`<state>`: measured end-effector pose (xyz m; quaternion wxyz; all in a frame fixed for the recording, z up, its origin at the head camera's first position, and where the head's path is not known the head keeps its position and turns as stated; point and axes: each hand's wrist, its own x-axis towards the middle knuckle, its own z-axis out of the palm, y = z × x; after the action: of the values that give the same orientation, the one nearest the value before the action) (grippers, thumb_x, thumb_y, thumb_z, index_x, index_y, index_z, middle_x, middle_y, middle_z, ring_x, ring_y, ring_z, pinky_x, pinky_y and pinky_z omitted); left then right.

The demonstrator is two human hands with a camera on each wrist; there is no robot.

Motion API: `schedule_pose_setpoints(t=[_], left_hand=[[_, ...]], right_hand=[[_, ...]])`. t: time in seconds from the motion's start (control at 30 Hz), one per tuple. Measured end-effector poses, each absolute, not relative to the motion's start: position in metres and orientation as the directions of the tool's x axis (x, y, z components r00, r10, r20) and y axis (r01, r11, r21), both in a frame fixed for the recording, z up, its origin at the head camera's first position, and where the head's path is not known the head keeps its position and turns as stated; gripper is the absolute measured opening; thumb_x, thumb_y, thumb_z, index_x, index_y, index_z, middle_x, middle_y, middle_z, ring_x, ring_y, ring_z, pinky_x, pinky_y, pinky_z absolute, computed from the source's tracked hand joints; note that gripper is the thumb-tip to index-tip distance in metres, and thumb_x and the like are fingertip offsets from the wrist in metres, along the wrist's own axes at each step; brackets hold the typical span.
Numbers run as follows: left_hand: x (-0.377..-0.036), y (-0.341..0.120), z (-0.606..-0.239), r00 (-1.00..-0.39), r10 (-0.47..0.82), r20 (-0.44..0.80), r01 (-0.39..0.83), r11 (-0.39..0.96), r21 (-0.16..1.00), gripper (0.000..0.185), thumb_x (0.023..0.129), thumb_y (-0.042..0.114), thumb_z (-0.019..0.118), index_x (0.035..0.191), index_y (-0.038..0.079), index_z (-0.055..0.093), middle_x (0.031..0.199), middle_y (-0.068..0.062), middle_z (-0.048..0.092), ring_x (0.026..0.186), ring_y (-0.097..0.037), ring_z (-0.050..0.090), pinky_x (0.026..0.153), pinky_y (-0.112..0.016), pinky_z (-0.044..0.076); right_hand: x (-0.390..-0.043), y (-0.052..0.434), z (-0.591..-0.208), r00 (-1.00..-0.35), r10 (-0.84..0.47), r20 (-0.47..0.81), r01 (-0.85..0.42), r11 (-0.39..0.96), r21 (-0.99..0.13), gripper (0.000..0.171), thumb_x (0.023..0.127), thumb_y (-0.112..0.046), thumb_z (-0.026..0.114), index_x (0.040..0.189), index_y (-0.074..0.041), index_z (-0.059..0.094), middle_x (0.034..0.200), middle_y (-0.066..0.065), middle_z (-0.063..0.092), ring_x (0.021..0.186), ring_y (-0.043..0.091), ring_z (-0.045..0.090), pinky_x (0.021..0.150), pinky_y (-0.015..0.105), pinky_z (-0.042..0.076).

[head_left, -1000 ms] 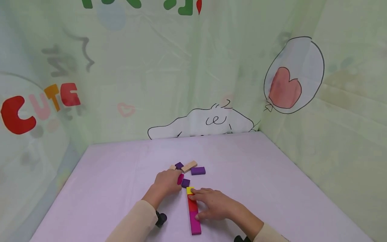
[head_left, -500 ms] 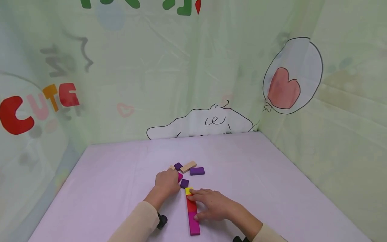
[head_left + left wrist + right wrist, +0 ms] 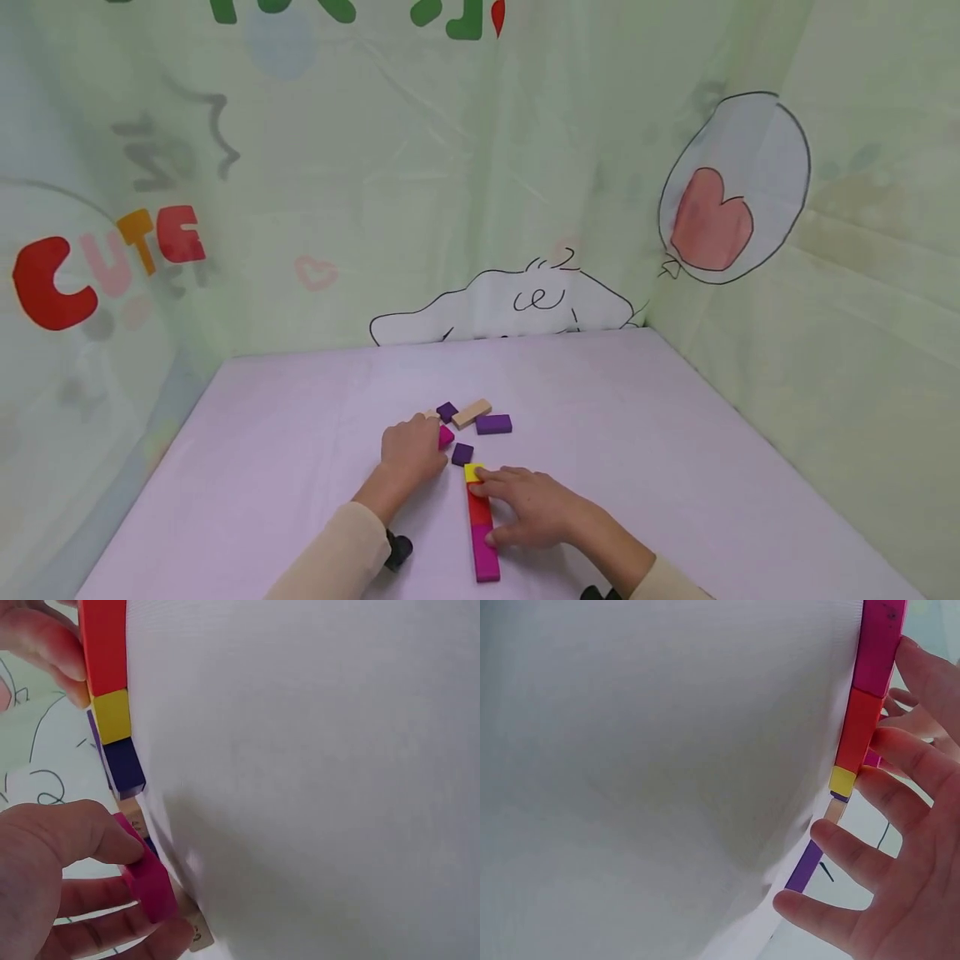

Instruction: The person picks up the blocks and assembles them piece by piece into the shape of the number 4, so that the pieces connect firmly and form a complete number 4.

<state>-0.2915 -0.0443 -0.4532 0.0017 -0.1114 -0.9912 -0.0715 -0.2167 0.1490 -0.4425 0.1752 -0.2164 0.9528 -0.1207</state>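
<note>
My left hand (image 3: 410, 450) pinches a magenta block (image 3: 154, 889) between thumb and fingers, over the table left of a small dark purple block (image 3: 462, 454). A straight row runs toward me in the head view: a small yellow block (image 3: 473, 473), a red block (image 3: 479, 507) and a longer magenta block (image 3: 486, 560), end to end. Along its right side lies my right hand (image 3: 542, 507), fingers extended and spread. Its fingertips touch the yellow and red blocks, and its thumb is at the longer magenta block. The dark purple block sits just beyond the yellow end.
Behind the row are a purple block (image 3: 493, 425), a bare wooden block (image 3: 472, 413) and another dark purple block (image 3: 447, 412). A second wooden block (image 3: 198, 934) is partly hidden by my left hand. Printed cloth (image 3: 420, 167) walls rise around the pale table (image 3: 675, 467).
The magenta block in my left hand has turned a little and shifted slightly away from me, with small movements of the fingers. My right hand and the row stay put.
</note>
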Motion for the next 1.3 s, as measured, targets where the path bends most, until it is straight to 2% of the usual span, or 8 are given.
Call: schedule_pose_setpoints(t=[0.2,0.43,0.67,0.9,1.13,1.3], left_hand=[[-0.288,-0.055,-0.45,-0.97,0.242,0.019,0.242,0.959,0.149,0.043,0.085,0.026,0.083,0.123,0.01,0.07,0.094,-0.006,0.064,0.078,-0.021,0.06,0.074,-0.039,0.056],[-0.271,-0.066,-0.443,-0.945,0.323,0.044,0.325,0.925,0.198,0.031,0.082,0.024,0.085,0.109,0.014,0.075,0.087,-0.002,0.061,0.073,-0.016,0.055,0.067,-0.034,0.052],[-0.26,-0.07,-0.438,-0.927,0.376,0.005,0.365,0.897,0.249,0.032,0.084,0.022,0.085,0.114,0.014,0.077,0.089,0.0,0.063,0.078,-0.013,0.054,0.067,-0.031,0.052],[-0.257,-0.064,-0.44,-0.923,0.383,-0.047,0.361,0.9,0.242,0.033,0.084,0.021,0.085,0.115,0.013,0.077,0.093,-0.002,0.066,0.081,-0.014,0.057,0.072,-0.034,0.055],[-0.256,-0.058,-0.447,-0.92,0.387,-0.059,0.367,0.904,0.219,0.023,0.087,0.016,0.081,0.11,0.013,0.078,0.084,0.0,0.058,0.073,-0.014,0.052,0.065,-0.03,0.048],[-0.256,-0.055,-0.45,-0.924,0.379,-0.05,0.364,0.911,0.193,0.023,0.087,0.017,0.081,0.11,0.014,0.078,0.083,0.0,0.057,0.072,-0.014,0.051,0.067,-0.03,0.049]], right_hand=[[-0.218,0.15,-0.442,-0.848,-0.448,-0.283,-0.36,0.879,-0.311,0.068,0.083,-0.045,0.082,0.146,-0.034,0.059,0.156,-0.001,0.053,0.148,0.03,0.043,0.113,0.065,0.041],[-0.216,0.152,-0.443,-0.849,-0.447,-0.281,-0.351,0.875,-0.332,0.069,0.082,-0.044,0.084,0.145,-0.032,0.06,0.155,0.001,0.054,0.147,0.031,0.044,0.112,0.065,0.042],[-0.217,0.154,-0.444,-0.848,-0.459,-0.266,-0.365,0.868,-0.336,0.07,0.082,-0.043,0.084,0.146,-0.031,0.06,0.155,0.0,0.054,0.148,0.031,0.044,0.113,0.065,0.041],[-0.219,0.153,-0.446,-0.845,-0.467,-0.261,-0.38,0.867,-0.322,0.069,0.083,-0.044,0.082,0.147,-0.032,0.059,0.156,-0.001,0.053,0.148,0.03,0.043,0.114,0.065,0.04],[-0.217,0.15,-0.443,-0.842,-0.471,-0.264,-0.384,0.866,-0.322,0.068,0.084,-0.043,0.082,0.147,-0.031,0.059,0.157,0.0,0.052,0.146,0.029,0.045,0.112,0.064,0.042],[-0.216,0.15,-0.442,-0.843,-0.47,-0.261,-0.39,0.869,-0.305,0.069,0.084,-0.042,0.082,0.148,-0.031,0.058,0.157,0.0,0.051,0.146,0.029,0.045,0.111,0.064,0.043]])
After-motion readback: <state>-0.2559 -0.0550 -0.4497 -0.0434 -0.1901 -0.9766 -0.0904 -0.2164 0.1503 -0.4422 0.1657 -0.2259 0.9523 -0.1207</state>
